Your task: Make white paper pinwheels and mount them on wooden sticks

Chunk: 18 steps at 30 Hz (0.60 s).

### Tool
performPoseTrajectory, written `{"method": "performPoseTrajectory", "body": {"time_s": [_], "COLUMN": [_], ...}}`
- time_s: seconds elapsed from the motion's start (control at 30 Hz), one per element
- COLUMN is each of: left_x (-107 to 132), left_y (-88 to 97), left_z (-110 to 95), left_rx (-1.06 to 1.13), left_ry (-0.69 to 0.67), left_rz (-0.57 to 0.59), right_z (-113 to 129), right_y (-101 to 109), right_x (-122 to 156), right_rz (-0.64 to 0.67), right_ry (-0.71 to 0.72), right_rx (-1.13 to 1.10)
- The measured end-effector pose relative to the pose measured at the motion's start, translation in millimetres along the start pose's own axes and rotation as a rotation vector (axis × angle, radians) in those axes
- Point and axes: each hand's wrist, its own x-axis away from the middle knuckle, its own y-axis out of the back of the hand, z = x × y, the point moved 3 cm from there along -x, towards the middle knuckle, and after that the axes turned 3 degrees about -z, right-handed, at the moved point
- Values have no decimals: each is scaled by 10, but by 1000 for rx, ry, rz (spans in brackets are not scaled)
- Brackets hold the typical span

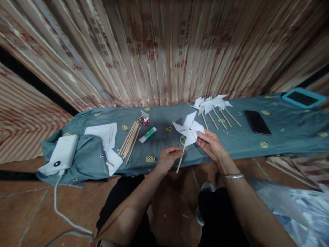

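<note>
Left hand (167, 158) pinches the stick (179, 165), right hand (211, 144) a pinwheel blade (198, 128). I'd fear a tighter pinch creasing it.

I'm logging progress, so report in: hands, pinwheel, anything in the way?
Left hand pinching the wooden stick. Right hand on a paper blade. Pinwheel tilted, pinned at centre. Nothing seen in its way; glue stick lies to the left.

right hand (209, 144) partly hiding behind pinwheel (189, 132) | plastic bag (295, 202) getting chopped, right edge | glue stick (148, 135) print looking too tiny
</note>
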Motion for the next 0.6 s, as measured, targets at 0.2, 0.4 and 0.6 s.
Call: {"method": "performPoseTrajectory", "body": {"time_s": [0.2, 0.4, 0.6], "left_x": [-7, -19, -29], "left_y": [15, 53, 98], "left_z": [-6, -13, -23], "left_rx": [16, 17, -13], "left_ry": [-15, -29, -69], "left_rz": [-10, -51, -65], "right_z": [-46, -89, -135], "right_y": [-83, -158, -208], "right_x": [14, 18, 26], "right_rz": [-14, 12, 48], "right_ry": [-29, -58, -69], "right_rx": [-30, -25, -4]}}
